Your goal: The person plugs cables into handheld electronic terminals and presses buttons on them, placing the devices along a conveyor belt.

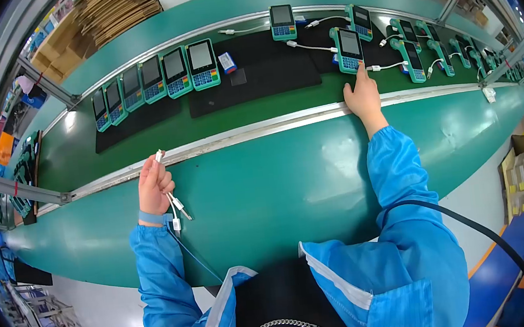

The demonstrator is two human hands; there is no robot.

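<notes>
My left hand (153,186) is closed round a short white USB cable (179,204), over the front part of the green bench. One white plug sticks up past the fingertips, and other connector ends hang below the fist. My right hand (365,96) holds nothing; its index finger is stretched out and its thumb stands apart. The index fingertip rests at the keypad of a green card payment terminal (349,44) with a grey screen. A white cable (310,46) runs from that terminal's left side. Beside it on the right lies another white plug (377,68).
A row of payment terminals (174,72) lies on a black mat at left, with a small blue-and-white item (227,62) beside it. Another terminal (283,22) lies farther back. Several cabled terminals (414,60) lie at right. A metal rail (259,134) borders the belt.
</notes>
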